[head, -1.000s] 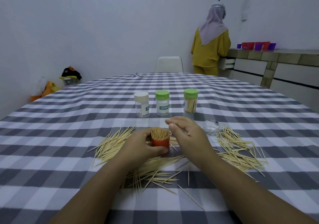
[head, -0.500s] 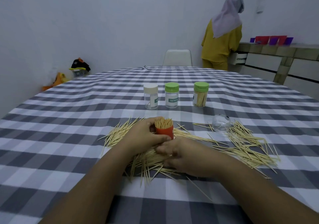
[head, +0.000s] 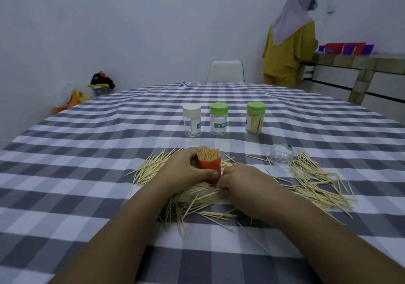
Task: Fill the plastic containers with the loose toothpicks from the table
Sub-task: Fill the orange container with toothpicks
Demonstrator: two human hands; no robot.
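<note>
My left hand grips an orange container packed with upright toothpicks, standing on the checked tablecloth. Right beside it, my right hand lies low on the cloth with fingers curled into the loose toothpicks in front of the container; what it pinches is hidden. More loose toothpicks lie in a heap to the right, and another heap to the left. A clear cap lies on its side at the right heap.
Three lidded jars stand in a row farther back: a white-lidded one, a green-lidded one, and a green-lidded one holding toothpicks. A white chair stands at the table's far end. A person stands at a counter, back right.
My right hand came down from above the container's top to the cloth in front of it and now digs into the loose toothpicks. My left hand kept its hold on the container.
</note>
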